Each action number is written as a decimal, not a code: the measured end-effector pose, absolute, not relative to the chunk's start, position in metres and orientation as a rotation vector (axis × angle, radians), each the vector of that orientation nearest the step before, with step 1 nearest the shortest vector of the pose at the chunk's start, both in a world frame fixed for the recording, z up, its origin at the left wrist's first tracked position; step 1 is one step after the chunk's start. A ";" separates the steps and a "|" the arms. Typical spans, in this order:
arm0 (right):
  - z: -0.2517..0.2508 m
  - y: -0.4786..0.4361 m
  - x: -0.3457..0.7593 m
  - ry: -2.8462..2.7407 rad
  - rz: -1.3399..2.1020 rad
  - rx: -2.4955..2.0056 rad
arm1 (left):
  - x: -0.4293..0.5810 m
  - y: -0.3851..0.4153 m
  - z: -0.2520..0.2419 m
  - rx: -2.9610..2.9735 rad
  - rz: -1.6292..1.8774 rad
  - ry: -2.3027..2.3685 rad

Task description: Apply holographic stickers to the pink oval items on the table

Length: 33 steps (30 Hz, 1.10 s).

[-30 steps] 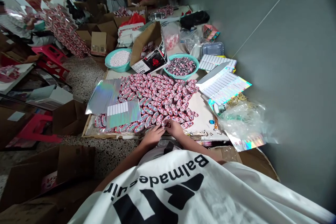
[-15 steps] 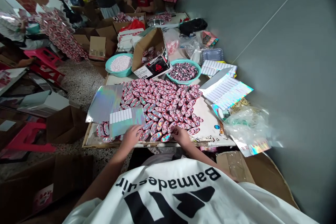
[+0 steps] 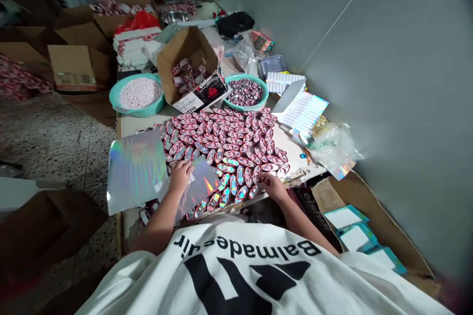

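My left hand lies over a small shiny sheet with white labels, its fingers bent together at the labels; what is between them is too small to make out. At the front edge of the pieces, my right hand has thumb and fingers pinched beside an oval piece; anything in the pinch is hidden. Many oval pink-and-red pieces stand packed together on the table, and several near the front have a rainbow-shiny top. A larger holographic sheet is left of my left hand, overlapping the table edge.
Behind the pieces are a teal basin of white beads, an open carton holding packs, and a teal basin of small shiny parts. Label sheets and a clear plastic bag lie right, near the grey wall. Co-workers are behind.
The view has shifted closer to the table and turned right. My left hand has moved from the small sheet's right edge onto its labels. My right hand is farther right along the front pieces.
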State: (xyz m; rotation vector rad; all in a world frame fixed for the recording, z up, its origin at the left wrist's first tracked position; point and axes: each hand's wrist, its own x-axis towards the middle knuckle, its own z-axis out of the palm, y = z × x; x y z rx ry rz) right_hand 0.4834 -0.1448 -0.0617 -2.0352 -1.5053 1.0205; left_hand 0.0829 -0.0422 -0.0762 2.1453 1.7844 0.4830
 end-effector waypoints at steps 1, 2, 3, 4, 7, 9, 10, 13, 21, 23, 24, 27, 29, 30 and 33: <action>-0.063 -0.145 0.484 -1.471 1.028 -2.035 | 0.082 -0.043 -0.079 2.150 0.528 1.759; -0.065 -0.145 0.484 -1.441 1.027 -2.036 | 0.081 -0.043 -0.080 2.152 0.562 1.740; -0.066 -0.145 0.485 -1.421 1.025 -2.035 | 0.081 -0.043 -0.082 2.152 0.587 1.728; -0.068 -0.145 0.485 -1.409 1.024 -2.034 | 0.081 -0.042 -0.083 2.151 0.608 1.727; -0.074 -0.146 0.487 -1.399 1.019 -2.034 | 0.082 -0.043 -0.085 2.176 0.651 1.757; -0.077 -0.146 0.489 -1.391 1.020 -2.023 | 0.082 -0.044 -0.086 2.218 0.675 1.777; -0.078 -0.146 0.490 -1.384 1.021 -2.019 | 0.082 -0.045 -0.086 2.237 0.684 1.782; -0.078 -0.147 0.491 -1.392 1.025 -2.019 | 0.083 -0.048 -0.085 2.257 0.699 1.789; -0.074 -0.147 0.485 -1.394 0.980 -2.022 | 0.094 -0.054 -0.077 2.072 0.582 2.072; -0.076 -0.147 0.484 -1.395 0.959 -2.005 | 0.096 -0.054 -0.075 2.043 0.572 2.081; -0.076 -0.147 0.484 -1.397 0.951 -1.999 | 0.096 -0.053 -0.075 2.032 0.574 2.079; -0.077 -0.147 0.483 -1.401 0.939 -1.990 | 0.095 -0.051 -0.075 2.011 0.581 2.045; -0.078 -0.147 0.483 -1.403 0.932 -1.989 | 0.094 -0.049 -0.075 1.987 0.583 2.021; -0.078 -0.147 0.482 -1.404 0.925 -1.990 | 0.094 -0.048 -0.076 1.973 0.587 2.011; -0.079 -0.149 0.482 -1.406 0.889 -1.998 | 0.093 -0.046 -0.077 1.947 0.608 1.990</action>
